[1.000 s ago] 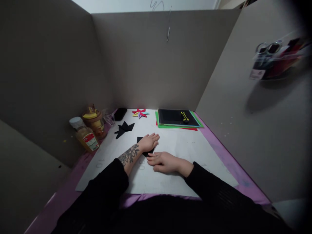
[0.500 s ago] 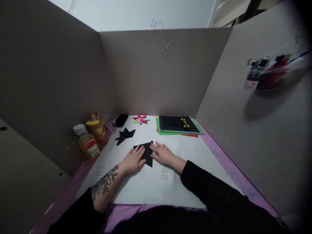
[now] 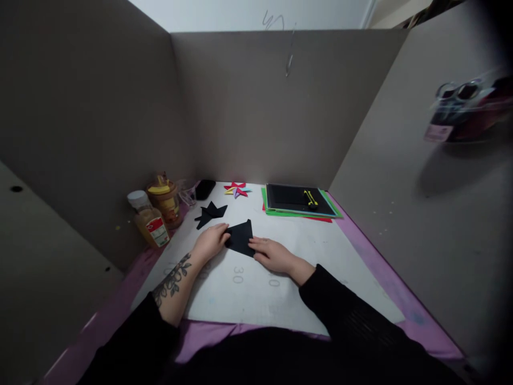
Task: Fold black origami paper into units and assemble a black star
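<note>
Black folded paper [image 3: 239, 238] is between the person's two hands, on or just above the white-covered worktop [image 3: 240, 305], and I judge the step in hand to be setting the piece straight for a fold. The left hand [image 3: 210, 241] seems to pinch its left corner, thumb and fingers close together. The right hand [image 3: 276, 255] has its fingertips at the right edge, but whether it grips there or only touches, I cannot tell. Just beyond the left hand lies another black paper shape [image 3: 212, 212], and farther back a many-coloured paper star [image 3: 237, 189]. In my opinion, the next move calls for even edges and one hand keeping the paper flat, so that the other can press a clean crease
</note>
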Demonstrator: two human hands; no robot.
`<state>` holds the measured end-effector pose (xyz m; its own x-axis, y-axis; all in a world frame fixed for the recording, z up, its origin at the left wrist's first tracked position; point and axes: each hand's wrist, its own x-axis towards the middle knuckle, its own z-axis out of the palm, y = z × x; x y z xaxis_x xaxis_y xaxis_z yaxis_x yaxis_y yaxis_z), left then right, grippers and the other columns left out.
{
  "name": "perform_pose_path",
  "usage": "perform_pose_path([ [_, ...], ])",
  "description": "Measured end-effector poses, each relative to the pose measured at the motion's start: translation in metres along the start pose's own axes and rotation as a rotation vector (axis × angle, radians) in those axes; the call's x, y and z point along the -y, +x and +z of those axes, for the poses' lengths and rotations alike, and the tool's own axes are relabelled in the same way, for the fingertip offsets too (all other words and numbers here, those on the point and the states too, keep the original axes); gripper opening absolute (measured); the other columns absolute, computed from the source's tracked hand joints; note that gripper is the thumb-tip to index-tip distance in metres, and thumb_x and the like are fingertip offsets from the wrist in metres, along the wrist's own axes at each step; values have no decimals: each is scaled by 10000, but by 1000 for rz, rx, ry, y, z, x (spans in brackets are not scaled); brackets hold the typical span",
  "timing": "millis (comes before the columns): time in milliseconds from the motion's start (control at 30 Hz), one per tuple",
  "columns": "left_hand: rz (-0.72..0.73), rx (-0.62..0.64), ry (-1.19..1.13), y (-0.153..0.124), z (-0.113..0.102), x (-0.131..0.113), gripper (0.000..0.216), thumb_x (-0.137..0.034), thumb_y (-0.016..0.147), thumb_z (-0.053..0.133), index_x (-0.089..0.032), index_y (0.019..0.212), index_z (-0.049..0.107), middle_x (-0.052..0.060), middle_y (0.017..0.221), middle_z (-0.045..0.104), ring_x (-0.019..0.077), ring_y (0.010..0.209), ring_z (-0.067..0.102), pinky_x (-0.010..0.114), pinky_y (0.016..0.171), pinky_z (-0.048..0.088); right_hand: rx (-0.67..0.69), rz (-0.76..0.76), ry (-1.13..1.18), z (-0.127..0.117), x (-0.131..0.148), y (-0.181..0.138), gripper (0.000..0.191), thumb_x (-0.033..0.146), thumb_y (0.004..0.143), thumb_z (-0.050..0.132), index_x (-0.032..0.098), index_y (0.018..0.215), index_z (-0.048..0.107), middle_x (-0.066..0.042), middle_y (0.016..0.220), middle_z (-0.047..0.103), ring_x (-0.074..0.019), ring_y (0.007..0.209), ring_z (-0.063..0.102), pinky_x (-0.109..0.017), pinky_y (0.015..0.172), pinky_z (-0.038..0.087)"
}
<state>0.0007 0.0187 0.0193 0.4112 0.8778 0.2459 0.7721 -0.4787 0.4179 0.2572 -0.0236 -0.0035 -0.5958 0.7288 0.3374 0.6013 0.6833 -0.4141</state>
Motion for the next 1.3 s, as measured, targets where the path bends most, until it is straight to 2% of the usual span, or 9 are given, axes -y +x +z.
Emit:
perform_pose_path([
  [167,-522,-130,-597,-1,-6,-14,659,-296,827,553,-237,1422,275,149,1294,515,151,661,656,267,582,507,120,50,30,5,-5,5,437,280,859,509,198,1287,541,-110,1349,508,-253,1295,415,-460,1064,332],
  [267,-713,-100,-975,-2,-7,-19,695,-293,790,616,-273,1400,283,163,1381,397,127,660,657,210,487,474,126,79,55,4,-8,7,440,288,858,512,202,1288,539,-112,1360,495,-257,1304,402,-473,1068,319],
  [433,-603,-105,-1167,-2,2,-14,556,-74,712,594,-213,1239,482,132,1243,514,132,789,661,208,618,508,109,88,91,1,-7,5,421,281,858,515,203,1269,559,-108,1336,523,-261,1300,408,-472,1069,325],
  [633,-33,10,-614,-2,15,-11,423,-41,686,488,-186,1050,649,91,1139,609,196,974,609,390,937,458,91,77,81,0,-9,6,411,266,851,524,170,1246,581,-120,1325,533,-253,1277,440,-433,1061,351],
  [767,-343,-193,-707,1,9,-15,464,-96,725,512,-199,1175,560,112,1239,514,209,1050,578,351,881,498,83,69,89,2,-10,6,411,269,850,526,186,1249,578,-109,1320,539,-246,1280,437,-437,1058,353],
  [867,-655,-199,-1081,1,2,-17,546,-130,726,564,-231,1249,445,105,1186,509,178,899,637,288,689,546,71,68,107,1,-10,5,407,271,839,542,194,1237,587,-113,1311,546,-252,1271,447,-448,1051,357],
  [967,-774,-200,-1299,1,-2,-17,469,-89,701,571,-209,1147,489,89,1124,535,149,824,651,220,600,516,67,61,118,1,-9,5,407,270,837,541,182,1231,592,-120,1305,550,-252,1268,451,-439,1047,366],
  [1133,-501,-29,-1251,0,8,-12,435,-53,652,591,-186,1066,576,97,1092,625,165,826,654,217,585,490,69,72,117,1,-9,5,413,276,838,538,205,1242,585,-104,1328,531,-254,1274,443,-443,1051,361],
  [1300,-48,35,-491,-3,20,-10,327,-121,745,509,-198,1017,675,78,1033,685,214,933,623,355,848,478,80,80,106,0,-8,5,410,273,834,542,213,1237,589,-101,1330,530,-252,1271,448,-442,1049,365],
])
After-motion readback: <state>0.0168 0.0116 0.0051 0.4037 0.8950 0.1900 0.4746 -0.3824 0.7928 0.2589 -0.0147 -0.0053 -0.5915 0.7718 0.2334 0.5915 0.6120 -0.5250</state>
